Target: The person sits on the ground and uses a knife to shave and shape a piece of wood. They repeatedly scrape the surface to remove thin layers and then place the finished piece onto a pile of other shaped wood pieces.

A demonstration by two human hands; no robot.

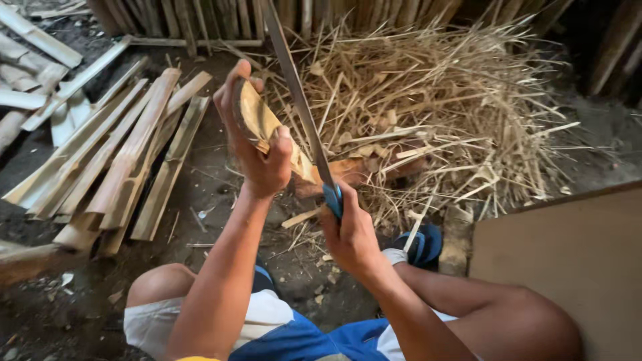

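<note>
Flat brown board (pixel 568 267) sits lower right, plain face, beside your right knee. Your left hand (pixel 257 144) is raised mid-frame, fingers closed round a curved bamboo piece (pixel 257 120), thumb over its front. Your right hand (pixel 351 230) is fisted tight on the blue handle of a long knife (pixel 301 107), blade angled up, lying against the piece's right edge. Piece is pale tan, split, concave. Split bamboo slats (pixel 114 160) lie left; shavings pile (pixel 441 113) behind the blade.
</note>
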